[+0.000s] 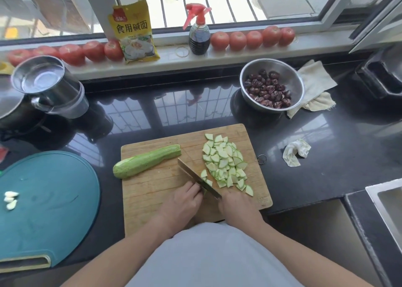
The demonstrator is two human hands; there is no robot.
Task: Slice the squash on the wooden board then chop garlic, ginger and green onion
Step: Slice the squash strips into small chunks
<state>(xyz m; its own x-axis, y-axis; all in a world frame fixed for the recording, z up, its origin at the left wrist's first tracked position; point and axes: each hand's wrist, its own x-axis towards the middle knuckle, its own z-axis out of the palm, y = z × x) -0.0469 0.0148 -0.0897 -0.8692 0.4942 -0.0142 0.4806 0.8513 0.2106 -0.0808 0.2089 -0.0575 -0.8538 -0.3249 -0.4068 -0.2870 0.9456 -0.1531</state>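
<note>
While right hand (236, 208) grips knife (196, 178), left hand (182, 202) pins a squash stub (204, 191) near the wooden board (152, 191) front edge; fingertips risk a nick.

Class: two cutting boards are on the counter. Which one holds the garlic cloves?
The teal board at left; the wooden board holds squash instead.

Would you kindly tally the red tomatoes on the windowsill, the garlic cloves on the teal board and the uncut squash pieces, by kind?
Tomatoes: 10
Garlic cloves: 3
Uncut squash piece: 1
Total: 14
</note>
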